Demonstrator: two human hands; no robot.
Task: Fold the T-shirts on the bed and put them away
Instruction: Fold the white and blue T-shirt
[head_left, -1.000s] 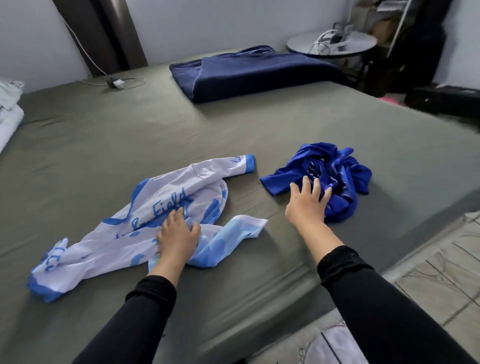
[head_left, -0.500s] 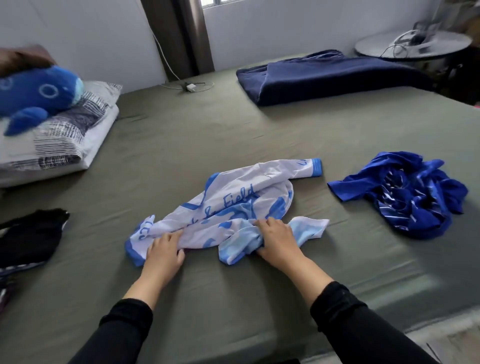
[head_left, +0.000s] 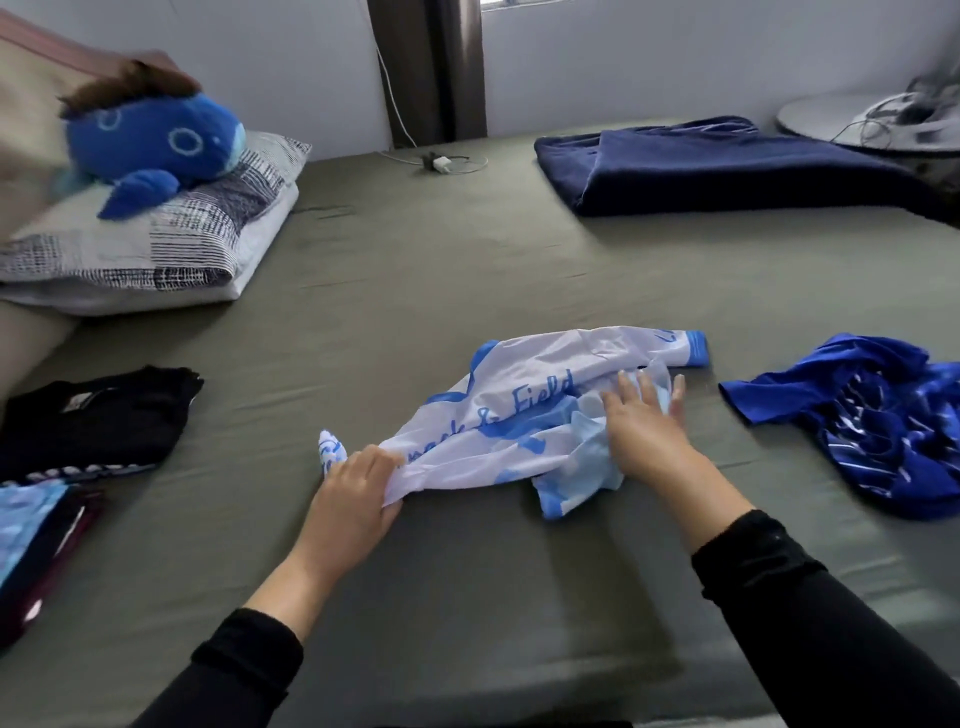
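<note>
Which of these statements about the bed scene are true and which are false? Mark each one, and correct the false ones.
1. The left hand pinches an edge of the white and blue T-shirt. True.
2. The right hand rests on the crumpled royal blue shirt. False: it lies flat on the white and blue T-shirt.
3. A blue plush toy sits on the patterned pillow. True.
4. The navy blanket covers the white and blue T-shirt. False: it lies apart, at the far side of the bed.
5. The black shirt lies left of the hands. True.

T-shirt (head_left: 524, 415): white, blue print | crumpled shirt (head_left: 878, 421): royal blue | bedsheet (head_left: 441, 260): olive
</note>
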